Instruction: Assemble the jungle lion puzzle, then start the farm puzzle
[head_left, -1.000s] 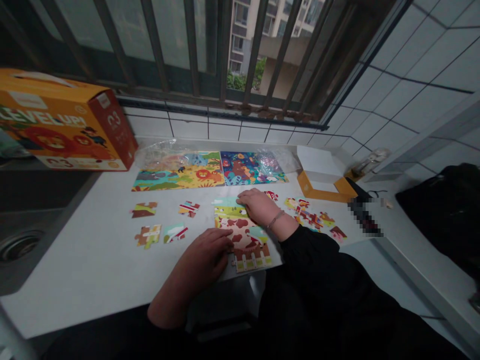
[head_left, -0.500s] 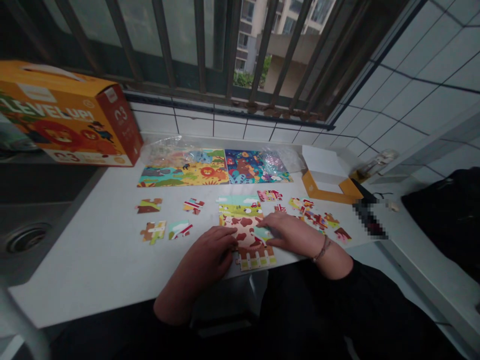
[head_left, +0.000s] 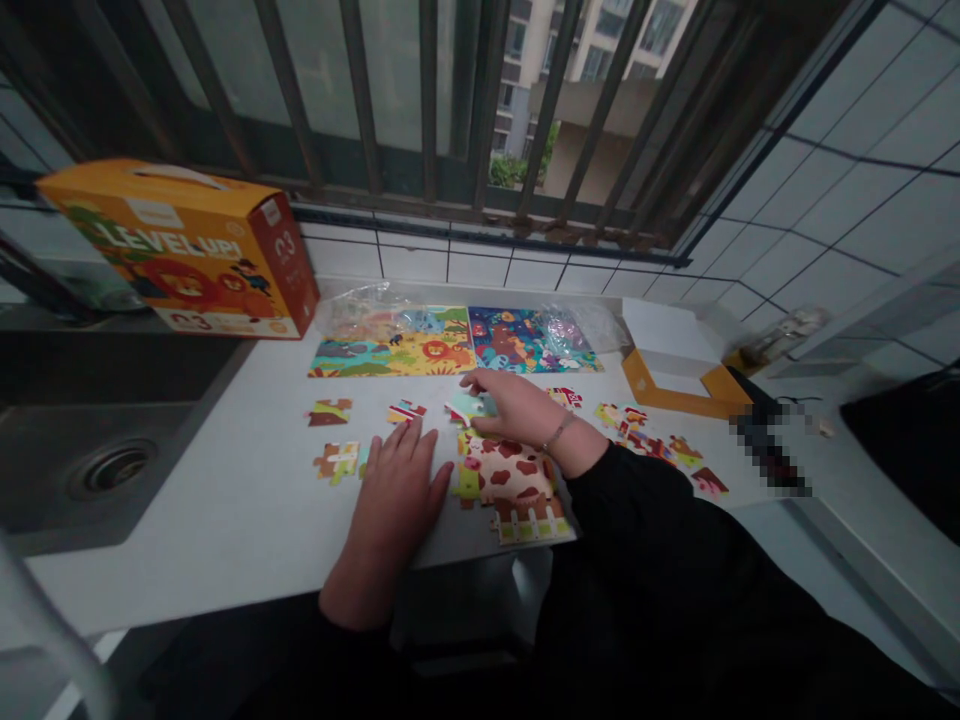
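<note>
My right hand [head_left: 511,408] grips a light-blue puzzle piece [head_left: 469,405] over the upper left of the joined cow puzzle [head_left: 517,475]. Flat on the white tabletop, fingers spread, my left hand [head_left: 397,490] lies left of the cow puzzle and holds nothing. Its fingertips are just below a red-striped piece [head_left: 406,411], and it partly covers another piece. Farther left are a brown-and-green piece [head_left: 330,412] and a fence piece [head_left: 337,461]. More loose pieces [head_left: 637,430] lie to the right, some overlapping.
Two colourful picture boards [head_left: 397,345] lie at the back, partly under clear plastic wrap. An orange carton [head_left: 195,255] stands back left beside a sink [head_left: 112,470]. An open yellow box [head_left: 686,385] sits back right. Window bars rise behind the table.
My right hand has moved up and left from the cow puzzle's right side, now with the light-blue piece. My left hand has moved left off the cow and spread out. The view has shifted.
</note>
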